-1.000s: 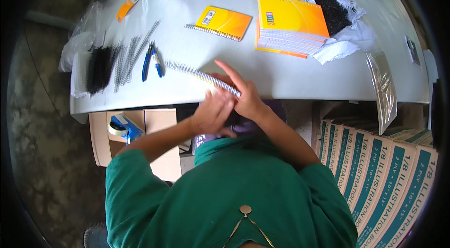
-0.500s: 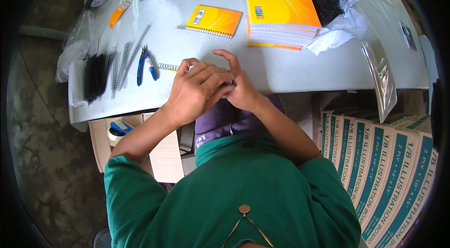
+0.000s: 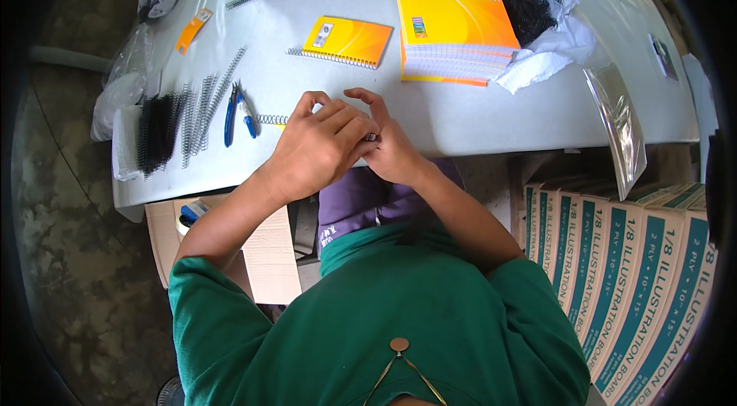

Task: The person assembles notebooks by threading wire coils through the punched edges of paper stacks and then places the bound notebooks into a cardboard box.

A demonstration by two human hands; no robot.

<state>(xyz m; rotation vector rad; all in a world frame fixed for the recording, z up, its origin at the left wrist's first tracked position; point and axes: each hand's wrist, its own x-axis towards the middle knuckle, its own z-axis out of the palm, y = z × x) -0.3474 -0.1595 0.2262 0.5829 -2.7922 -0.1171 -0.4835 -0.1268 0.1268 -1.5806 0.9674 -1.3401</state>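
Observation:
My left hand (image 3: pixel 313 146) and my right hand (image 3: pixel 393 151) meet over the table's near edge, fingers curled around a small spiral notebook that they hide almost wholly. Its wire coil (image 3: pixel 270 119) pokes out past my left hand, beside a sliver of yellow cover. A bit of the coil's other end (image 3: pixel 371 136) glints between my fingertips. My right index finger is raised and bent while the thumb side pinches. Beyond my hands lies a yellow-orange notebook (image 3: pixel 349 43) with a coil along its near edge, jutting out to the left.
A stack of yellow-orange punched notebooks (image 3: pixel 459 26) stands right, beside black coils (image 3: pixel 520 10) on crumpled paper. Blue-handled pliers (image 3: pixel 230 116) and a blue-and-white cutter-like tool (image 3: pixel 246 114) lie left, near loose coils (image 3: pixel 201 114). Cartons (image 3: pixel 614 268) stand below right; a clear plastic sleeve (image 3: pixel 616 125) overhangs the edge.
My hands stay together in nearly the same grip, with slight finger movement. The whole view has shifted a little; the things on the table lie as before.

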